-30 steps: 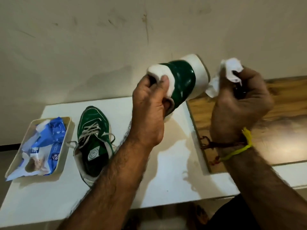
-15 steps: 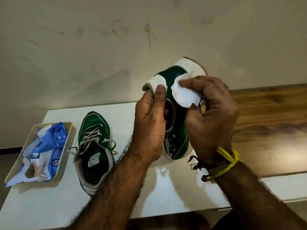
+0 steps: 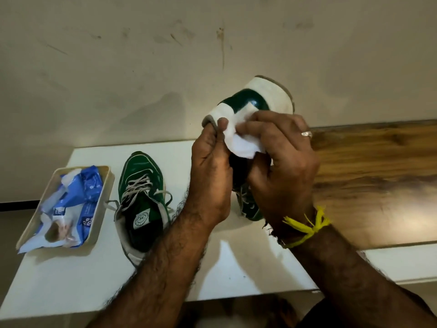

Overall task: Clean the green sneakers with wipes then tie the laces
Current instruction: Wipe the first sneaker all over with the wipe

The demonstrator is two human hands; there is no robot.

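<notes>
My left hand (image 3: 210,171) grips the heel collar of a green sneaker (image 3: 250,100) held up above the table, heel end uppermost, white sole facing away. My right hand (image 3: 281,166) holds a crumpled white wipe (image 3: 241,140) and presses it against the sneaker's heel, right beside my left thumb. Most of this shoe's body is hidden behind both hands; its toe end (image 3: 253,211) shows low between my wrists. The second green sneaker (image 3: 142,197) lies flat on the white table (image 3: 71,280) with loose grey laces.
A beige tray (image 3: 104,200) at the table's left holds a blue and white wipes pack (image 3: 78,204). A wooden board (image 3: 373,176) lies on the table's right side. A stained wall stands close behind.
My right hand brought the wipe from the right onto the sneaker's heel and has slid it leftward to the white heel tab. The sneaker tipped more upright.
</notes>
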